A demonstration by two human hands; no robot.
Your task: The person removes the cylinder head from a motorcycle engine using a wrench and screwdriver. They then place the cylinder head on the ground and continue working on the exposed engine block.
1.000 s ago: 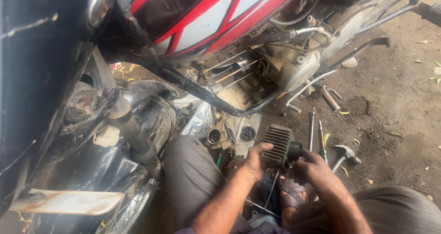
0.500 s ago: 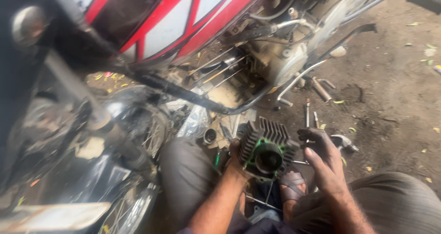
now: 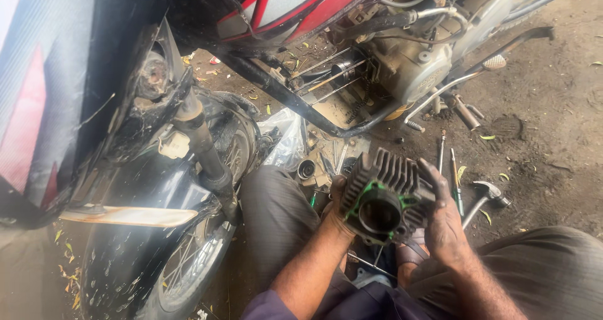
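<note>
Both hands clamp the finned engine cylinder (image 3: 383,200) between them: the left hand (image 3: 338,202) holds its left side with fingers curled round the fins, and the right hand (image 3: 443,222) presses flat against its right side, fingers spread upward along the fins. Held this way, the cylinder sits above the person's lap, between the knees in grey trousers (image 3: 276,213). Its round bore, ringed by a green gasket, faces up toward the camera, so the bore axis runs from the camera down toward the ground, while the dark fins slope away toward the motorcycle. Beyond it stands the motorcycle engine (image 3: 408,62) with bare studs (image 3: 326,75) pointing out toward the person. On the dirt floor (image 3: 553,119) to the right lie screwdrivers (image 3: 453,175) and a hammer (image 3: 487,194). At left is the front wheel (image 3: 182,270).
</note>
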